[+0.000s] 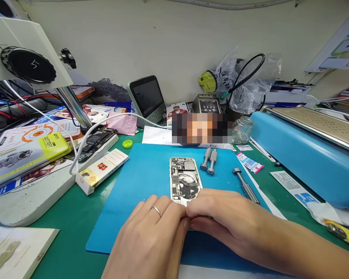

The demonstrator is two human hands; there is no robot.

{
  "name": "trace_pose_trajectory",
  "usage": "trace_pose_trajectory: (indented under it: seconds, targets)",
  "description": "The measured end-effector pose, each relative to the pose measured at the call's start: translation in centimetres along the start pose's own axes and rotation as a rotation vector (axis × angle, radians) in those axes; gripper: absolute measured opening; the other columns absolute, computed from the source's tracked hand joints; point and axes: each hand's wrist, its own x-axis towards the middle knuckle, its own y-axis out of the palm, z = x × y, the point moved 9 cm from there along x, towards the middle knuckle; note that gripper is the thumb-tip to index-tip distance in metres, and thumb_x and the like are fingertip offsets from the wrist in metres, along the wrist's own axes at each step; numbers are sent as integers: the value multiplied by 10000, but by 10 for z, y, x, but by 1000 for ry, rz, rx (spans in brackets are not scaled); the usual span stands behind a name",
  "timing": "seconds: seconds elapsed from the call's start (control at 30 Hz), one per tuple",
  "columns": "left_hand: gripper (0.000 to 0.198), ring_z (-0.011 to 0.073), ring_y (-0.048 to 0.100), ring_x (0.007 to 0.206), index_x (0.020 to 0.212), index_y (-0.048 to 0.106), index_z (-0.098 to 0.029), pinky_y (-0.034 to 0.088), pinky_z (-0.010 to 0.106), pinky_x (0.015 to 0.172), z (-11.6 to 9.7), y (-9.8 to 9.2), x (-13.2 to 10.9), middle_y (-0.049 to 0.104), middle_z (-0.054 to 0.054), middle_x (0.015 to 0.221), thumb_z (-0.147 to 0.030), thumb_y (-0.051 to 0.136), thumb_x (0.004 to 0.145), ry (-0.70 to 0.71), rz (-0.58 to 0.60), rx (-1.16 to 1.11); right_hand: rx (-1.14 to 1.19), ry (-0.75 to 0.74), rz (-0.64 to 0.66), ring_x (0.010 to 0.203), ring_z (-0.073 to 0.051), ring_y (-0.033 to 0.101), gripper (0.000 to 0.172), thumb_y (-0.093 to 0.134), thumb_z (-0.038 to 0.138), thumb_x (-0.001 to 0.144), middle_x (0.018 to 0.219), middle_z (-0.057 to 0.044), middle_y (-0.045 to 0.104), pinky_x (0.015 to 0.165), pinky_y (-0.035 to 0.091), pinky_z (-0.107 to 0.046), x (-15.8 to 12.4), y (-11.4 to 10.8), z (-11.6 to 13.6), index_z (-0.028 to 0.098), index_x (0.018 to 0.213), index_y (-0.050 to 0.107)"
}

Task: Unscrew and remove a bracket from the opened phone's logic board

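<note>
Here, the left hand (154, 228) reaches up from the bottom edge, back upward, while the right hand (221, 211) angles in from the right to meet it. Both have curled fingers bunched at the near end of an opened phone (186, 178), but hidden fingertips leave any grip unclear. It lies on the blue mat (139, 182), silvery and black internals exposed.
</note>
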Motion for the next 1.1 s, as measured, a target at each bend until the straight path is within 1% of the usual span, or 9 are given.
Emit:
trace_pose_trajectory:
  seconds: [0.13, 0.3, 0.47, 0.73, 0.9, 1.0, 1.1]
  targets:
    - [153, 205, 692, 787, 1040, 489, -294, 574, 362, 645, 0, 0, 1, 676, -35, 934, -146, 515, 1070, -9, -10, 1, 6, -9, -5, 817, -112, 696, 175, 536, 251, 1145, 952, -3, 775, 754, 541, -189, 0, 0, 2, 182, 1102, 691]
    - [167, 197, 656, 736, 1018, 489, -294, 537, 357, 604, -1, 0, 3, 643, -40, 895, -134, 513, 1058, -17, -13, -9, 31, -1, 2, 843, -114, 705, 151, 544, 215, 1138, 979, -14, 779, 779, 549, -192, -1, 1, 1, 174, 1131, 689]
    - [176, 198, 641, 728, 1018, 491, -297, 506, 358, 588, -1, -3, 2, 637, -38, 891, -127, 511, 1056, -27, -24, -23, 35, -20, -24, 836, -117, 701, 138, 558, 237, 1135, 962, -8, 770, 756, 545, -192, -2, -1, 0, 189, 1144, 687]
    - [164, 192, 638, 744, 1036, 471, -294, 502, 352, 611, 0, -1, 1, 640, -47, 910, -139, 520, 1055, -47, -16, -17, 54, -32, -42, 874, -106, 713, 122, 589, 214, 1120, 995, -13, 783, 807, 558, -174, -2, -3, 2, 180, 1180, 689]
    - [160, 183, 640, 727, 1029, 481, -295, 515, 334, 610, 0, -3, 0, 643, -50, 893, -144, 526, 1052, -44, -32, -15, 63, -7, -29, 925, -114, 734, 132, 593, 208, 1116, 1056, -31, 798, 848, 575, -185, -1, -1, 0, 183, 1203, 690]
    - [148, 184, 659, 749, 1002, 515, -289, 534, 318, 645, 1, -6, 1, 663, -27, 899, -152, 508, 1060, -90, -45, -28, 49, 14, -21, 980, -131, 751, 146, 597, 217, 1113, 1094, -42, 802, 888, 587, -207, 0, -2, -1, 188, 1224, 686]
    - [195, 185, 667, 759, 932, 541, -282, 546, 304, 676, 3, -9, 3, 671, -7, 879, -158, 481, 1070, -164, -56, -53, 30, 47, -42, 941, -131, 756, 113, 622, 202, 1095, 1088, -28, 806, 838, 587, -207, 0, -5, -3, 211, 1185, 689]
